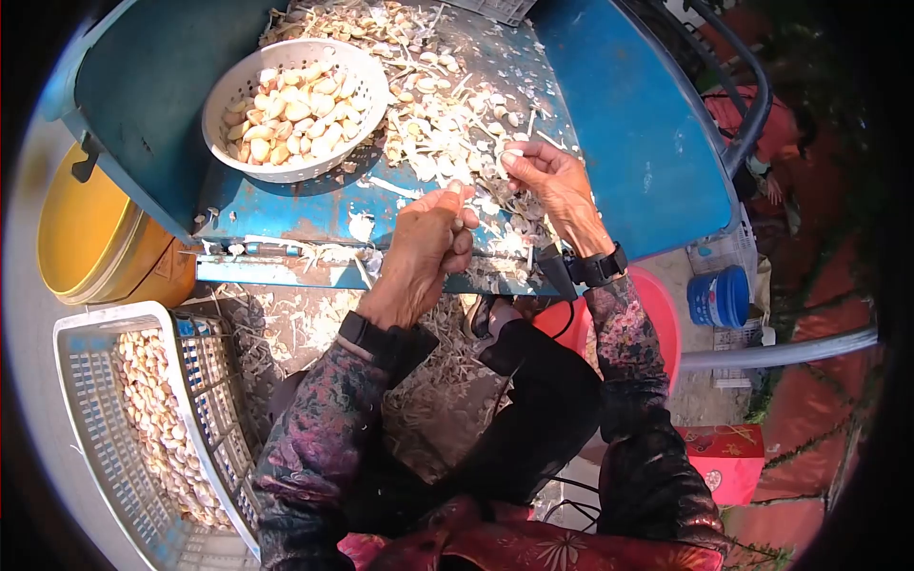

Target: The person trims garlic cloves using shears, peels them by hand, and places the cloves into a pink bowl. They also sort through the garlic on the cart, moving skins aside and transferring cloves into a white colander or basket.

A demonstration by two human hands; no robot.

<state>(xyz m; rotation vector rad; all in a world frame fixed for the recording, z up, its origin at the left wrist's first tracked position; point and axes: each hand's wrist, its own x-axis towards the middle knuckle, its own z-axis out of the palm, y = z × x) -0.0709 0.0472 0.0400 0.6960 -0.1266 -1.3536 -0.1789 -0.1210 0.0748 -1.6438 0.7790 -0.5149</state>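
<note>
My left hand (428,243) is closed, thumb pressed against curled fingers, with a small pale garlic clove (459,225) showing between them. To its right, my right hand (557,186) pinches thumb and forefinger together over the heap; a whitish bit shows at the fingertips, and I cannot tell what it is. Beneath and beyond both hands spreads a heap of garlic skins, stems and cloves (433,133) on the blue metal bed (314,211). A white colander (214,128) of garlic cloves (295,114) stands left of the heap.
At lower left, a grey plastic crate (78,419) holds many garlic cloves (157,419). A yellow bucket (81,228) stands above it. On the right are a red basin (657,295), a blue bucket (718,297) and a red box (724,463). Another person (762,119) is at upper right.
</note>
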